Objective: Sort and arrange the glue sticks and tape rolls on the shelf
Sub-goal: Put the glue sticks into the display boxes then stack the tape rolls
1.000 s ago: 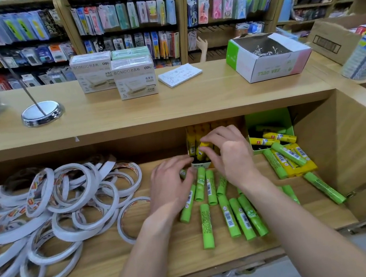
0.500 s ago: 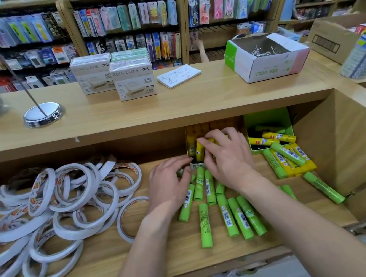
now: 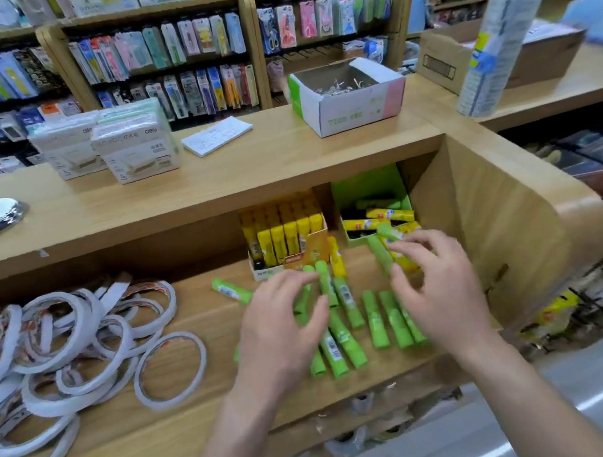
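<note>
Glue sticks (image 3: 374, 319), the green ones, lie on the shelf (image 3: 216, 427) just in front of the yellow box (image 3: 306, 255), long sides pointing at it. The left hand (image 3: 284, 330) and right hand (image 3: 440, 288) hover over them, fingers spread, pinching nothing I can see. The left is closer to the box. Yellow sticks (image 3: 278, 238) stand inside it. The green box (image 3: 366, 188) right of it holds some lying down. Tape rolls (image 3: 81, 344) pile far left.

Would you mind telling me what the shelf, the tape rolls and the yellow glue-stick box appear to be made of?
Shelf: wood-grain board, likely laminate, matte. Tape rolls: thin white rings, probably paper-backed tape. Yellow glue-stick box: printed cardboard, folded front flap.
</note>
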A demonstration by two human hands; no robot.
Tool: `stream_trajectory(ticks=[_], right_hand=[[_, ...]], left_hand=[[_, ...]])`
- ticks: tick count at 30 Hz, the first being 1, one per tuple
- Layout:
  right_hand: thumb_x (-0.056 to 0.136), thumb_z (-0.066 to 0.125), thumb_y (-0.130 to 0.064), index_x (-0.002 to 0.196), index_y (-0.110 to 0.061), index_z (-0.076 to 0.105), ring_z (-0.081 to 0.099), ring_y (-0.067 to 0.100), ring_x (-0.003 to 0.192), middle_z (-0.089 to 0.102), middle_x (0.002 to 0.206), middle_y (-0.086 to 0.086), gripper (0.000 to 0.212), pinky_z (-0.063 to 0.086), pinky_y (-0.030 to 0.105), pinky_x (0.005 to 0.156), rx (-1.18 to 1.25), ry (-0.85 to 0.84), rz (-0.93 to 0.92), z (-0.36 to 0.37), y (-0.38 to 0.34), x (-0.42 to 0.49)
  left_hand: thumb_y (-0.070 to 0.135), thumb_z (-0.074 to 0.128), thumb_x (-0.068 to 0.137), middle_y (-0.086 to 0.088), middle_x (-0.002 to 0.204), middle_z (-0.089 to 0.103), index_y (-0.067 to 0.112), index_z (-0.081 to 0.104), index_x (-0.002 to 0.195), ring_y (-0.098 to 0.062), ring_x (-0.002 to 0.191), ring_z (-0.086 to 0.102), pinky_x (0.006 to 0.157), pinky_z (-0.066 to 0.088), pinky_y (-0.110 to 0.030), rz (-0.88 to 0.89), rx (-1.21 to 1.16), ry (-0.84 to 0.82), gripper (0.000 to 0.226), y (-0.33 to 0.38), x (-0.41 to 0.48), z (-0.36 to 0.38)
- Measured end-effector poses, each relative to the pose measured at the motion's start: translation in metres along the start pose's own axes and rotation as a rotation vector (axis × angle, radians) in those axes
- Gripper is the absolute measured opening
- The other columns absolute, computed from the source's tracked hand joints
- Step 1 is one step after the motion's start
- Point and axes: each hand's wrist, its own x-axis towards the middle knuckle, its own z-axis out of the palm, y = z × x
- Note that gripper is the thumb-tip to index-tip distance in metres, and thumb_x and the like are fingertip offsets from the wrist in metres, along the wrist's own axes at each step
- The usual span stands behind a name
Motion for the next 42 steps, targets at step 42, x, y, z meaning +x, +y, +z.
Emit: stream_trajectory(ticks=[42], right_hand=[[0.097,0.039,-0.044,0.139,-0.023,0.058,0.030,0.026,0.129,0.042,0.148,0.004,0.051,0.034,0.047,0.111,-0.040,-0.365,0.068,0.008,0.050,0.000]], left_hand=[[0.062,0.043,0.097,0.016,0.154,0.040,0.046,0.049,0.137,-0.011,0.137,0.044,0.113,0.034,-0.037,0.122,0.447,-0.218,0.043,0.038,-0.002,0.085]])
